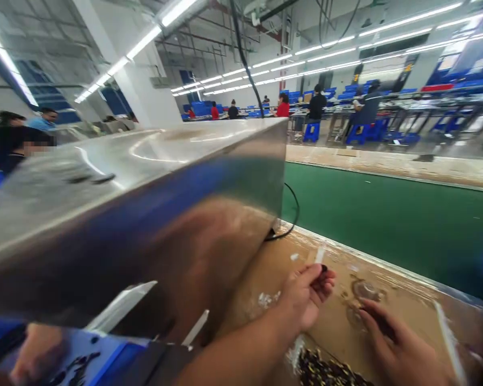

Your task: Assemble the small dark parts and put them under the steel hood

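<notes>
1. The fingers point(320, 274) of the left hand point(306, 297) are pinched together on a small dark part point(324, 268), held just above the counter point(410, 311).
2. The right hand point(394, 348) lies low over the counter with its fingers point(366, 316) stretched out flat toward a round mark on the surface (whether they hold anything I cannot tell; the picture is blurred there).
3. A pile of small dark parts point(326, 370) sits at the near edge of the counter, between the two forearms and just below the left hand.
4. A big shiny metal box point(145, 203) stands to the left of both hands and fills much of the view; a black cable point(292, 214) runs from its lower right corner.
5. Beyond the counter runs a green belt point(386, 214).
6. A blue tray point(76, 359) with dark bits lies at the lower left.
7. Far behind, people sit at rows of benches with blue stools point(312, 131).
</notes>
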`<state>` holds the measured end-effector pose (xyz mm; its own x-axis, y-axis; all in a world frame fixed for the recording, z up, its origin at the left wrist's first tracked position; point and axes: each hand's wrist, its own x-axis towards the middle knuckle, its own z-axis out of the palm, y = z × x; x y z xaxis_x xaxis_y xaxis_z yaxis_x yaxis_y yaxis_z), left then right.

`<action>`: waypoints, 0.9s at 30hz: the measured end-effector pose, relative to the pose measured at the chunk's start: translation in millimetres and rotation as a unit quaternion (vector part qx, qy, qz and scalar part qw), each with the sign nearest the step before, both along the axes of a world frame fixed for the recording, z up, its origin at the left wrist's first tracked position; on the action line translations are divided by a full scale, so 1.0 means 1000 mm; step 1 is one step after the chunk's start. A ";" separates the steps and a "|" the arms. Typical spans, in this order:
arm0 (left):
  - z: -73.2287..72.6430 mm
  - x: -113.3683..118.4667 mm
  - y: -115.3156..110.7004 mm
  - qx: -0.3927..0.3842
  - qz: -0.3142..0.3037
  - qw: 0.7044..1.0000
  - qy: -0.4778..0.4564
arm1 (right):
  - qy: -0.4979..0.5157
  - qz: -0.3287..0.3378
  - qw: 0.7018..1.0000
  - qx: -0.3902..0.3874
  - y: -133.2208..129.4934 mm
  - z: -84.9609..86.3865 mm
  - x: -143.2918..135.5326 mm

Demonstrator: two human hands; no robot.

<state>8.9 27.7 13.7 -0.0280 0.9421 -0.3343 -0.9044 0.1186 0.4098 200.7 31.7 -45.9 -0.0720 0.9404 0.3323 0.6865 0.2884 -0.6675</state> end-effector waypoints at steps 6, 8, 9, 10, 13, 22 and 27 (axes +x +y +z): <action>0.017 0.001 -0.014 -0.059 -0.029 0.997 -0.038 | 0.118 0.009 0.989 -0.085 -0.011 0.013 -0.002; 0.018 0.002 -0.017 -0.053 -0.036 0.998 -0.026 | 0.224 0.014 0.967 -0.121 -0.010 0.013 -0.008; 0.017 0.003 -0.017 -0.039 -0.040 0.998 -0.011 | 0.283 0.019 0.949 -0.138 -0.011 0.014 -0.010; 0.014 0.003 -0.017 -0.020 -0.045 0.999 0.013 | 0.338 0.025 0.928 -0.156 -0.011 0.016 -0.010; 0.001 0.001 -0.013 0.034 -0.045 0.990 0.131 | 0.458 0.039 0.865 -0.202 -0.009 0.022 -0.008; -0.020 -0.006 -0.006 0.095 -0.002 0.928 0.360 | 0.560 0.013 0.792 -0.242 0.002 0.030 -0.003; -0.017 -0.006 -0.009 0.127 -0.023 0.912 0.389 | 0.363 -0.003 0.924 -0.123 0.022 0.039 0.004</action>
<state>2.9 19.2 -3.8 -0.1215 0.9926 -0.0019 -0.3246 -0.0380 0.9451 204.7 53.9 -6.7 0.0910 0.9936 0.0670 0.0331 0.0642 -0.9974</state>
